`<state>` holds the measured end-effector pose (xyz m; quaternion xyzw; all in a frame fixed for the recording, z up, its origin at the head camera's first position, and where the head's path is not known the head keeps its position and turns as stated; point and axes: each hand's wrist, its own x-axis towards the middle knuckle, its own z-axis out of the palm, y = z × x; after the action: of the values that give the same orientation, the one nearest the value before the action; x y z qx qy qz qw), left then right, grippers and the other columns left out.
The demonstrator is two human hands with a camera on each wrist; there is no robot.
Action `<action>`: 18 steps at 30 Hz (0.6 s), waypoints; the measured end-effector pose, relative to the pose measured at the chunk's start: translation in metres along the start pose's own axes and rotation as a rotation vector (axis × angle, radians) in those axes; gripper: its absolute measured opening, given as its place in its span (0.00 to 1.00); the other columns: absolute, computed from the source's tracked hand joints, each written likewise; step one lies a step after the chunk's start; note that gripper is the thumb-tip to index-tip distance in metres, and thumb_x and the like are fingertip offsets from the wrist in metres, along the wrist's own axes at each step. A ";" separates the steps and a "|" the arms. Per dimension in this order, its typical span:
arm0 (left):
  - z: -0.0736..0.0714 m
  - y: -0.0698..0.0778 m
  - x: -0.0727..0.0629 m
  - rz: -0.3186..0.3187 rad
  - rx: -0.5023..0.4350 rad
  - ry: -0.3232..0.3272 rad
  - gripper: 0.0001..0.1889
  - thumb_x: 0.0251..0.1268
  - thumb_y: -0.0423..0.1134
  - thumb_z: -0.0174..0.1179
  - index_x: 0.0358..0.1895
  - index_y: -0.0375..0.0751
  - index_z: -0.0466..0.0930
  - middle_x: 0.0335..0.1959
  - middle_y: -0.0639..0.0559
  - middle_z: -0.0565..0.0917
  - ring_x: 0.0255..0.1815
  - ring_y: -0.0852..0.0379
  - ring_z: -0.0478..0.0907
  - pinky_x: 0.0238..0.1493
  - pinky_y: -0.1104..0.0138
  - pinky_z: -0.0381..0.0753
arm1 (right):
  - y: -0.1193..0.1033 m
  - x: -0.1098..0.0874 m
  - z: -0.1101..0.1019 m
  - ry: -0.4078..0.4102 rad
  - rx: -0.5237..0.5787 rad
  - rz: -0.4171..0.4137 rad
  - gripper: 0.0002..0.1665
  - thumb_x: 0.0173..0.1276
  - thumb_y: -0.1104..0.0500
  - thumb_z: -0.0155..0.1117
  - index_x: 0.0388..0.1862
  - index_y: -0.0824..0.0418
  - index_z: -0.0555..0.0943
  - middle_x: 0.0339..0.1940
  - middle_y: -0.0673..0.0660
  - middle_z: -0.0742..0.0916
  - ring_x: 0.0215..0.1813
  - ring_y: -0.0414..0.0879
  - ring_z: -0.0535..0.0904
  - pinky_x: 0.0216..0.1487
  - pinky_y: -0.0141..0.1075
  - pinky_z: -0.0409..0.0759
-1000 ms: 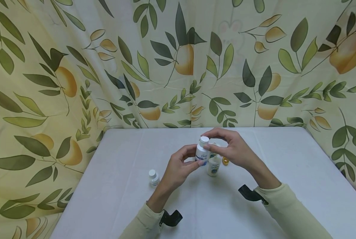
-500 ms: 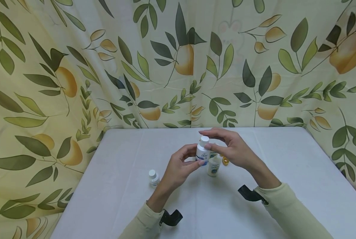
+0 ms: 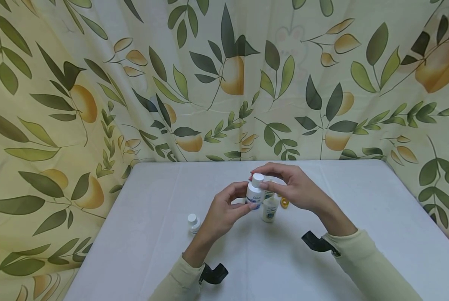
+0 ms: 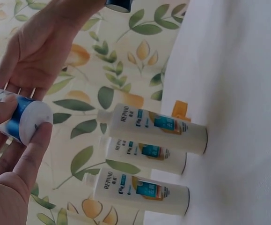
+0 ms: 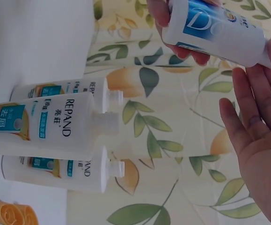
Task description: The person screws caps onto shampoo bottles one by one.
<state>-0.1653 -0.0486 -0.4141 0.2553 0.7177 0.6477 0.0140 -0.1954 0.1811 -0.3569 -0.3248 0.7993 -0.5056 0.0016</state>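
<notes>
Three uncapped Repand bottles [image 4: 144,158] stood close together on the white worktop [image 3: 378,209], their necks bare. An orange cap [image 3: 284,203] lay just beside them on the cloth. Well apart to the left, a small white-capped bottle [image 3: 193,223] stood upright and alone. Behind it all hung a leaf-and-fruit curtain [image 3: 224,79], wrapping round both sides

Soft, even, bright light fills all three views, with no glare. The hands cast only faint shadows on the table [image 3: 360,188]. The head view bends at its edges. In the wrist views, the bottles [image 5: 55,124] look sharp while the nearest fingers [image 4: 30,154] blur slightly.
</notes>
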 end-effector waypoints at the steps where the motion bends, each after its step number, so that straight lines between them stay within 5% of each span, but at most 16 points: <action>1: 0.000 0.000 0.000 0.004 0.000 -0.004 0.27 0.65 0.33 0.69 0.67 0.47 0.74 0.61 0.50 0.80 0.59 0.52 0.80 0.57 0.65 0.84 | 0.000 0.000 0.000 0.008 0.004 0.005 0.17 0.71 0.62 0.68 0.58 0.53 0.83 0.57 0.50 0.86 0.67 0.50 0.78 0.72 0.63 0.68; 18: 0.004 0.003 0.001 -0.011 0.017 0.011 0.28 0.65 0.33 0.70 0.68 0.45 0.75 0.61 0.49 0.80 0.60 0.52 0.80 0.56 0.66 0.85 | 0.001 -0.002 -0.002 0.051 0.014 -0.002 0.15 0.69 0.63 0.70 0.54 0.54 0.84 0.53 0.50 0.85 0.61 0.44 0.79 0.71 0.64 0.67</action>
<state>-0.1640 -0.0439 -0.4117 0.2481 0.7247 0.6427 0.0114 -0.1954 0.1836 -0.3575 -0.3126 0.7951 -0.5195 -0.0170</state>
